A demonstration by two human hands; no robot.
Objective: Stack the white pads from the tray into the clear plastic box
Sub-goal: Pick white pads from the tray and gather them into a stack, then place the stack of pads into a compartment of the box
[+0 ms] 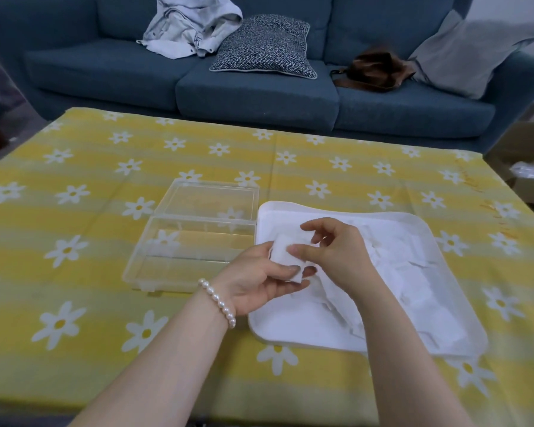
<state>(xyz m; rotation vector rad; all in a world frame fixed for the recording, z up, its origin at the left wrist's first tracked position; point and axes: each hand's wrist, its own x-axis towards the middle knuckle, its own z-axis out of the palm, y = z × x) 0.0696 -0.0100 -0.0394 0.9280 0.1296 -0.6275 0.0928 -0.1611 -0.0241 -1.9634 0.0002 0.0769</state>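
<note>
Head view: both forearms reach in from six o'clock and meet over the near-left corner of the tray [293, 335]. The left hand [259, 282], palm up with a pearl bracelet [218, 302] at the wrist, holds a small stack of pads [285, 257], thumb curled across its front. The right hand [333, 251] pinches the stack's top edge, index finger arched above. More pads [413, 272] lie loose in the tray toward three o'clock. The box [188, 251] stands open at nine o'clock of the hands, its right wall just beside the tray's left rim, lid [211, 198] folded flat toward twelve. Bare tablecloth [74, 272] spreads left of the box.
</note>
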